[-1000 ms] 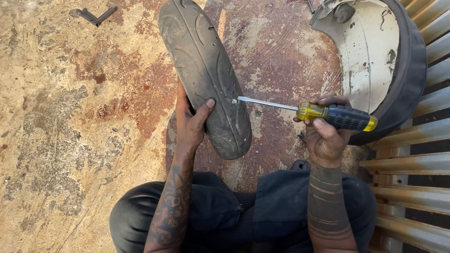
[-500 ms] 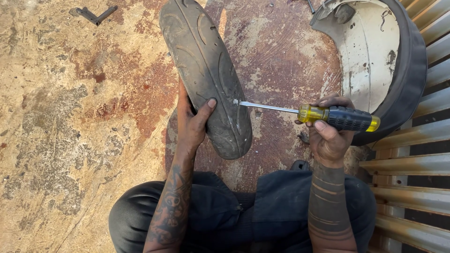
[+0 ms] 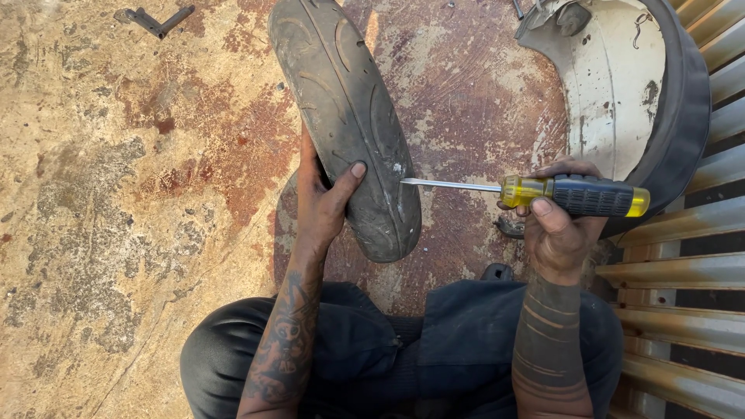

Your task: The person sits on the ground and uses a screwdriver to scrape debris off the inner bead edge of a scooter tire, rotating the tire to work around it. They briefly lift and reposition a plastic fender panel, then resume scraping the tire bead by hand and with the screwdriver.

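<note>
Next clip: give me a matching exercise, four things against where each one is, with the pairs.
Things:
1. tyre
2. screwdriver
3. metal bracket
4. corrugated sheet

Places:
A. far left on the floor, top of view
B. held upright by the left hand
C. along the right edge
D. in the right hand, tip at the tyre's side

Pairs: 1-B, 2-D, 3-A, 4-C

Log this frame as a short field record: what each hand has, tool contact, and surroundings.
left hand: grips the upright black tyre, thumb on its tread
right hand: holds a screwdriver with a yellow and black handle
tool contact: tip at the tyre's sidewall
floor: stained, rust-coloured concrete
nearby: white mudguard, corrugated metal sheet, small metal bracket
</note>
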